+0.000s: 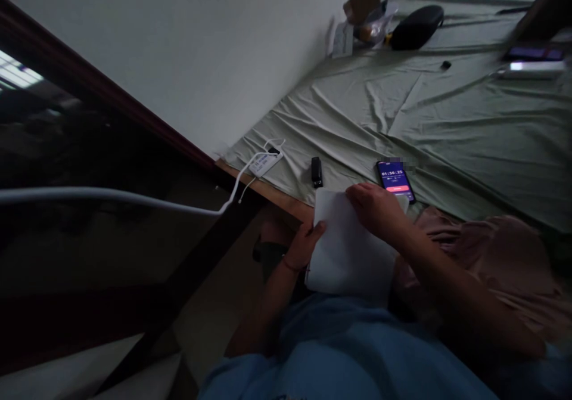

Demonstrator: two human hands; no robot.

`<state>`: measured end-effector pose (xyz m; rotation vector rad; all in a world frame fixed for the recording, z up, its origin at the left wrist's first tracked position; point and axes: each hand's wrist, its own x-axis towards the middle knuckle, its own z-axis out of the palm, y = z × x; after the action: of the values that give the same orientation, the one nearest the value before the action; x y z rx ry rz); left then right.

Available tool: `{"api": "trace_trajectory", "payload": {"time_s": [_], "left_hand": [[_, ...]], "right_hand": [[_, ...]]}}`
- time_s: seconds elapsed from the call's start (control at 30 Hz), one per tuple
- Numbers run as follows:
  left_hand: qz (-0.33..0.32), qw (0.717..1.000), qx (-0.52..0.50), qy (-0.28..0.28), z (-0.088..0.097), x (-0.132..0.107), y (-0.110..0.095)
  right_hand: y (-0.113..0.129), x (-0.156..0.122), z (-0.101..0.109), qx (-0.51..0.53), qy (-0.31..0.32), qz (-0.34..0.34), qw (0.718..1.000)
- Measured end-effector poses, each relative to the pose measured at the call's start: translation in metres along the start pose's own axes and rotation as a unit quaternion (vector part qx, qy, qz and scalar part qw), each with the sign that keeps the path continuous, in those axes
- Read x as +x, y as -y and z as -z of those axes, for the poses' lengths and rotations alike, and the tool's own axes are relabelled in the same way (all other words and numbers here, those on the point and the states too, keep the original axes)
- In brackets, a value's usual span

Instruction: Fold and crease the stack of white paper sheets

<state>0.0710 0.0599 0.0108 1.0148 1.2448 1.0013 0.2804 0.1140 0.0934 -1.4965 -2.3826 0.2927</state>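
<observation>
I hold a white sheet of paper [346, 251] over my lap at the bed's edge. My left hand [306, 242] grips its left edge, thumb on top and fingers hidden beneath. My right hand [375, 208] lies curled on the sheet's upper right part, pressing it down. A phone [395, 180] with a lit timer screen lies on the green bedsheet [447, 120] just beyond my right hand. A small black device [316, 171] lies to the left of the phone.
A white power bank [264, 163] with a white cable [134, 200] sits at the bed's corner. A pink garment [491, 257] lies to my right. A black case [417, 26], a cardboard box [361, 0] and lit devices [531, 60] lie at the far end. A white wall [201, 48] borders the bed.
</observation>
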Motion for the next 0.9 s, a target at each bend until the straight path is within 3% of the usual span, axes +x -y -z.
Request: {"api": "trace_trajectory", "payload": {"time_s": [0.07,0.17,0.33,0.57,0.67,0.9], "left_hand": [[-0.012,0.998,0.057,0.021,0.005,-0.001,0.005],[-0.001,0.997,0.066,0.04,0.008,-0.005,0.011],[0.002,0.997,0.069,0.026,0.006,-0.006,0.016],[-0.008,0.992,0.123,0.011,0.004,-0.004,0.02],[-0.039,0.989,0.139,0.018,0.002,-0.005,0.015],[-0.112,0.961,0.251,0.018,-0.001,-0.002,0.002]], "right_hand": [[-0.005,0.001,-0.008,0.0,-0.029,0.001,1.0],[-0.006,0.001,-0.012,-0.046,-0.05,0.032,0.997],[-0.001,0.004,-0.007,-0.085,0.019,0.037,0.996],[-0.005,0.008,-0.01,-0.001,-0.006,0.055,0.998],[-0.006,0.008,-0.013,-0.016,-0.049,0.073,0.996],[0.002,0.008,-0.008,-0.022,-0.074,0.098,0.992]]}}
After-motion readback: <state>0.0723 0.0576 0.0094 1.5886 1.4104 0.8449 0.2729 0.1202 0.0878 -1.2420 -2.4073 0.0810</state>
